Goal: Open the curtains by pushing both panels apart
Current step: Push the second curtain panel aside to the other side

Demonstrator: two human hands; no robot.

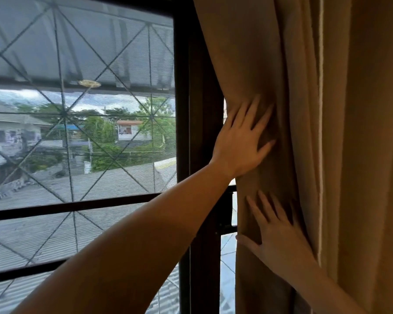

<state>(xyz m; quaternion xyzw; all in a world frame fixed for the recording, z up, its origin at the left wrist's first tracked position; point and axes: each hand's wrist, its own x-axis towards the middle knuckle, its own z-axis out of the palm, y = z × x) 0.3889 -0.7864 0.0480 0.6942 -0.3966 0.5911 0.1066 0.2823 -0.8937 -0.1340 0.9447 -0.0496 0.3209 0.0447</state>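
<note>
A tan curtain panel (304,64) hangs bunched at the right side of the window, in front of the dark frame post (202,155). My left hand (241,143) lies flat on the panel's left edge at mid height, fingers spread, pressing the cloth rightward. Below it, my right hand (279,236) also rests flat on the fabric with fingers apart. Neither hand grips a fold. A white cord or hem line (320,132) runs down the curtain. No second panel is in view.
The uncovered window pane (77,132) fills the left, with a mesh screen and diagonal metal grille. A dark horizontal bar (77,206) crosses it. Houses, trees and a corrugated roof lie outside. A narrow strip of glass (227,268) shows between post and curtain.
</note>
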